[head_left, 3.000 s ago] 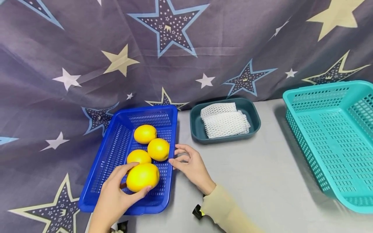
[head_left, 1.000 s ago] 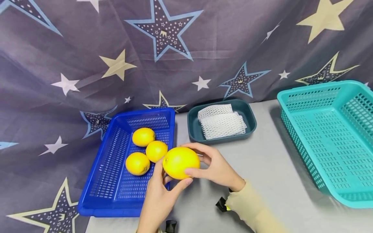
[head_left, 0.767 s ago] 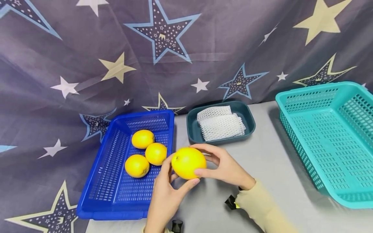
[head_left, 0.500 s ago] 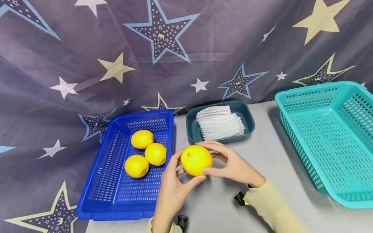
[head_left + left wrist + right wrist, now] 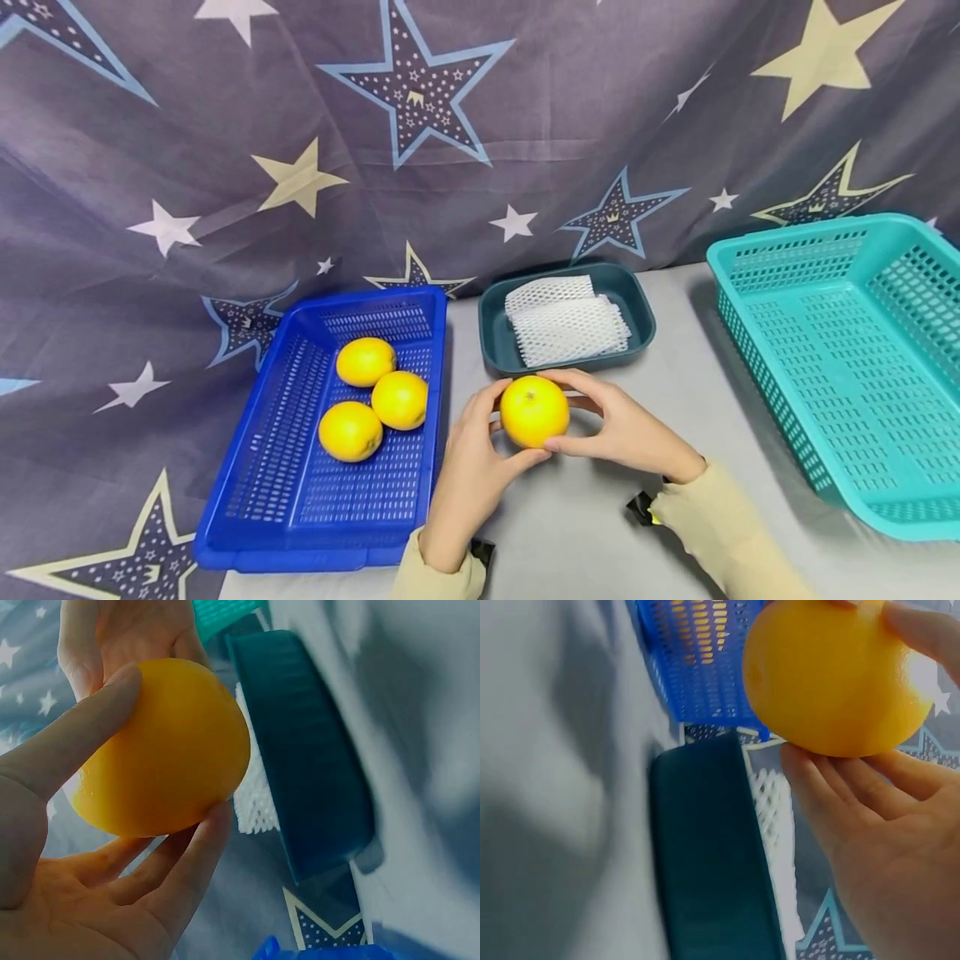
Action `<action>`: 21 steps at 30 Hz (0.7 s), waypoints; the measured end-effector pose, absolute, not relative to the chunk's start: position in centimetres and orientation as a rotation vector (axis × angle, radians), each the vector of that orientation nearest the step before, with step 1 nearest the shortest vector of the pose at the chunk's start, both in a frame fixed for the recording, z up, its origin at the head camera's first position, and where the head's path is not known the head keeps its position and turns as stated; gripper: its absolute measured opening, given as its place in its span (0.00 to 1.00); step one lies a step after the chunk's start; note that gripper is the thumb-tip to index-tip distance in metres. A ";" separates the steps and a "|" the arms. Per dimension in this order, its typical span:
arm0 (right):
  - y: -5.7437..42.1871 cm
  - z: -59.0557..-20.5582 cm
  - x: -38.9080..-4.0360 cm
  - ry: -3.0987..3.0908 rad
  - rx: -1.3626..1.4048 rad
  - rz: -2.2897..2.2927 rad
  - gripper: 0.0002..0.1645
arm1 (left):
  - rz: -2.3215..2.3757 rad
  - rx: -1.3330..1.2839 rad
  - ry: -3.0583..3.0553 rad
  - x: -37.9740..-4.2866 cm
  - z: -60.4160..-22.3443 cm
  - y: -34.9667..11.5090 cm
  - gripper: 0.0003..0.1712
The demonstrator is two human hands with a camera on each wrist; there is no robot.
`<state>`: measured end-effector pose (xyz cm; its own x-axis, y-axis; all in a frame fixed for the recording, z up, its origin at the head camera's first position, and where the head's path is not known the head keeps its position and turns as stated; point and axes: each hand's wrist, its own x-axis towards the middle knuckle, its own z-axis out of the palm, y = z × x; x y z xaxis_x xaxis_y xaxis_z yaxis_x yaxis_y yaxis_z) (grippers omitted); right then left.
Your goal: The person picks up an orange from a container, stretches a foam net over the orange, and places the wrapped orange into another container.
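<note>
Both hands hold one yellow-orange orange (image 5: 534,412) between them, raised above the table just in front of the small dark tray. My left hand (image 5: 474,462) grips its left side, thumb below and fingers behind. From the right, my right hand (image 5: 628,429) grips the same orange with its thumb near the left thumb. The left wrist view shows the orange (image 5: 169,754) between the left thumb and fingers. In the right wrist view the right fingers curve under the orange (image 5: 836,679). Three more oranges (image 5: 365,362) lie in the blue basket (image 5: 281,560).
Behind the hands, a dark teal tray (image 5: 491,350) holds white foam net sleeves (image 5: 572,329). A turquoise basket (image 5: 772,400) stands on the grey table (image 5: 570,533) at the right. A star-patterned cloth (image 5: 585,100) hangs along the back.
The left hand lifted the orange out of the blue basket and carried it right. The right hand left the basket's rim and took hold of it too. The orange has turned, its end now facing up.
</note>
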<state>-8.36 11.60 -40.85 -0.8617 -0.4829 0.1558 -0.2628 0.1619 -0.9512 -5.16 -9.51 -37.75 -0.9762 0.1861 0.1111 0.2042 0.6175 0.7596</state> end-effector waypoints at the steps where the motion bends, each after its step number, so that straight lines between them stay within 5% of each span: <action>1: 11.7 -41.1 -8.4 2.255 -0.730 -1.772 0.43 | -1.299 -0.358 -2.812 -5.3 -37.9 -9.4 0.49; 21: 14.3 -43.4 -9.6 2.305 -0.727 -1.625 0.43 | -1.245 -0.514 -2.821 -7.2 -42.2 -7.2 0.49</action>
